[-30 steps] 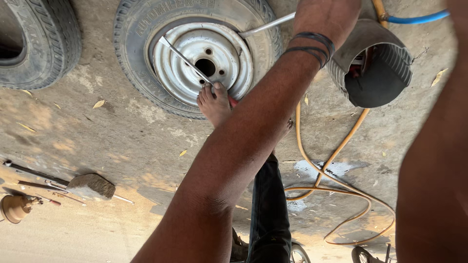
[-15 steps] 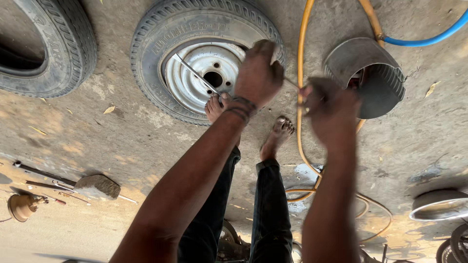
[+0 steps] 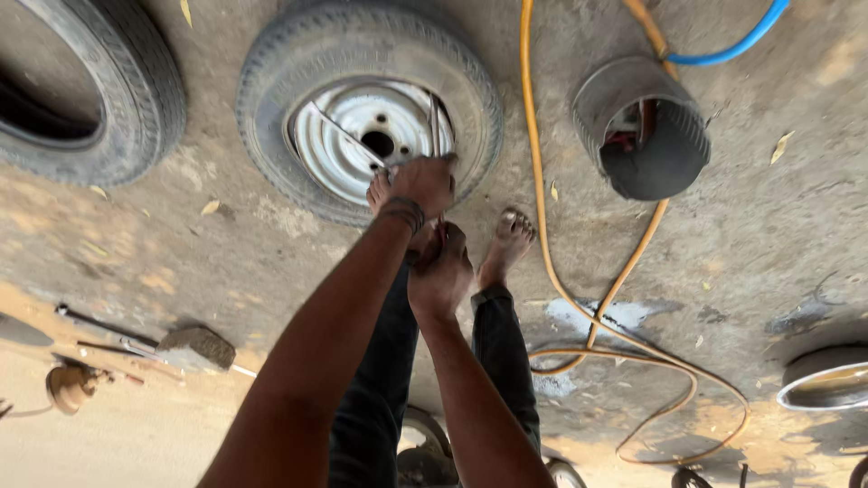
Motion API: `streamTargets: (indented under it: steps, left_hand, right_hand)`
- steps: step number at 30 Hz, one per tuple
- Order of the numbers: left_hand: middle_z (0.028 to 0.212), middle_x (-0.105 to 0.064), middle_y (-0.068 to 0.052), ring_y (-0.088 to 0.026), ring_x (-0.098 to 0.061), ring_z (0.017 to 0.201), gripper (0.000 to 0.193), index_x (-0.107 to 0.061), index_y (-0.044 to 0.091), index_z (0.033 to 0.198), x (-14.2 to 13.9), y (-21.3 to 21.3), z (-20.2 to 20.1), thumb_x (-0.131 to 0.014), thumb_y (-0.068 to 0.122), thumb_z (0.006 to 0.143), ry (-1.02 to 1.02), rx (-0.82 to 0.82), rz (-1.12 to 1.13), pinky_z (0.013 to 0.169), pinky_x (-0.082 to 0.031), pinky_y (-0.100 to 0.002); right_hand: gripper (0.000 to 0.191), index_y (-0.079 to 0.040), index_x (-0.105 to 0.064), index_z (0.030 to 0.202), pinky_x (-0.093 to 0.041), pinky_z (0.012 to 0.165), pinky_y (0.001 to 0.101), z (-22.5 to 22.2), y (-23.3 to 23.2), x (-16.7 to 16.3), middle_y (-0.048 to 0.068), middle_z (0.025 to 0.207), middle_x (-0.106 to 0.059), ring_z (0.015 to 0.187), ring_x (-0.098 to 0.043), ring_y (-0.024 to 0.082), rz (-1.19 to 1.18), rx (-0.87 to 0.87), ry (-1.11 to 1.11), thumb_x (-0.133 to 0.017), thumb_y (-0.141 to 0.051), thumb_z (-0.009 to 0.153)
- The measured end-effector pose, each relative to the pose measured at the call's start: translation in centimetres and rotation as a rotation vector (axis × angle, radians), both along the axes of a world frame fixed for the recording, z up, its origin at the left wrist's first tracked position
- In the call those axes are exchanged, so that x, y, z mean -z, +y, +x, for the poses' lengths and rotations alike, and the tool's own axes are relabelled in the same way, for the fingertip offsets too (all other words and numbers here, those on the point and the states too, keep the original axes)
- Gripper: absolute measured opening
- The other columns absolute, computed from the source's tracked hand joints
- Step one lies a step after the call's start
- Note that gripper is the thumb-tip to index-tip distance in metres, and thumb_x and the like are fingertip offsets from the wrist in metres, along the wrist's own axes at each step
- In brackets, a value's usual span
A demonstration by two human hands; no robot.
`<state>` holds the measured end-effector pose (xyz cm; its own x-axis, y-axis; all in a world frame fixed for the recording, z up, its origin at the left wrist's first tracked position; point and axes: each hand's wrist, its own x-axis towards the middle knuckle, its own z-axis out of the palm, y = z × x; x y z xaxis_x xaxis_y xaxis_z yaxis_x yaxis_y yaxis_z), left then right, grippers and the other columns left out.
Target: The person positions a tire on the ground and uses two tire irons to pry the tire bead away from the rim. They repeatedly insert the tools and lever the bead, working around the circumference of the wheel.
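Observation:
A tyre on a silver steel rim (image 3: 362,136) lies flat on the concrete. Two metal tyre levers are stuck between rim and tyre: one (image 3: 339,134) slants across the rim, the other (image 3: 435,122) stands at the rim's right side. My left hand (image 3: 423,183), with a dark band at the wrist, is closed around the second lever near the tyre's near edge. My right hand (image 3: 440,271) is closed just below it, seemingly on the same lever's lower end. One bare foot (image 3: 381,188) rests on the tyre, the other (image 3: 507,239) on the ground.
A second tyre (image 3: 136,99) lies at the upper left. An orange hose (image 3: 533,181) loops across the floor on the right, beside a grey metal bucket (image 3: 646,126) and a blue hose (image 3: 741,41). A hammer (image 3: 194,345) and rods lie at the left. A metal rim (image 3: 827,384) sits at the right edge.
Both hands have come down and together from apart and higher up; they now sit stacked on the upright lever at the tyre's near edge. The view has tilted slightly.

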<state>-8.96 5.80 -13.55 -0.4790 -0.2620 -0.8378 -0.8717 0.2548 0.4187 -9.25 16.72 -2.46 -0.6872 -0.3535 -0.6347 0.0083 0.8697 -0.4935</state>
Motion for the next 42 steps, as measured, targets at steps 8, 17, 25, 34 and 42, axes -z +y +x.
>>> streamTargets:
  steps: [8,17,25,34,42]
  left_hand:
    - [0.092,-0.072,-0.022,-0.044,-0.069,0.096,0.024,-0.068,0.008,0.103,3.9,3.6,1.7,-0.074,0.021,0.083,-0.102,0.256,-0.085,0.087,-0.052,-0.056]
    - [0.094,-0.071,-0.022,-0.042,-0.070,0.090,0.044,-0.058,0.006,0.123,2.6,9.4,-2.4,-0.064,0.006,0.079,0.232,0.110,-0.135,0.078,-0.055,-0.053]
    - [0.087,-0.067,-0.013,-0.030,-0.070,0.080,0.021,-0.067,0.009,0.094,-2.0,8.0,-7.0,-0.069,0.028,0.085,0.237,0.277,-0.444,0.071,-0.056,-0.045]
    - [0.081,-0.064,-0.010,-0.027,-0.067,0.075,0.029,-0.069,0.011,0.101,-3.5,6.0,-9.9,-0.063,0.039,0.096,0.236,0.307,-0.425,0.065,-0.055,-0.044]
    - [0.100,-0.070,-0.008,-0.027,-0.072,0.097,0.028,-0.062,0.010,0.108,-1.3,8.7,-16.9,-0.066,0.018,0.081,0.447,0.049,-0.744,0.080,-0.058,-0.044]
  right_hand:
    - [0.017,-0.007,-0.063,0.096,-0.052,0.067,0.0563,2.9,8.5,14.9,0.023,0.085,-0.068,0.083,-0.066,0.048,-0.088,-0.041,-0.244,-0.066,-0.024,0.092]
    - [0.021,-0.006,-0.068,0.099,-0.059,0.069,0.0425,-16.5,16.4,14.8,0.017,0.085,-0.074,0.077,-0.074,0.031,0.089,-0.424,-0.251,-0.075,-0.025,0.092]
    - [0.020,-0.003,-0.073,0.103,-0.058,0.063,0.0356,-21.6,9.2,2.2,0.015,0.077,-0.074,0.068,-0.074,0.023,-0.060,-0.488,-0.174,-0.078,-0.018,0.090]
    - [0.034,0.000,-0.066,0.083,-0.046,0.057,0.0362,-22.6,5.8,1.8,0.009,0.069,-0.065,0.058,-0.059,0.017,-0.177,-0.324,0.117,-0.076,-0.018,0.110]
    - [0.045,0.005,-0.062,0.082,-0.037,0.057,0.0360,-29.2,6.8,15.0,0.008,0.072,-0.062,0.062,-0.053,0.016,-0.657,-0.162,0.179,-0.070,-0.024,0.115]
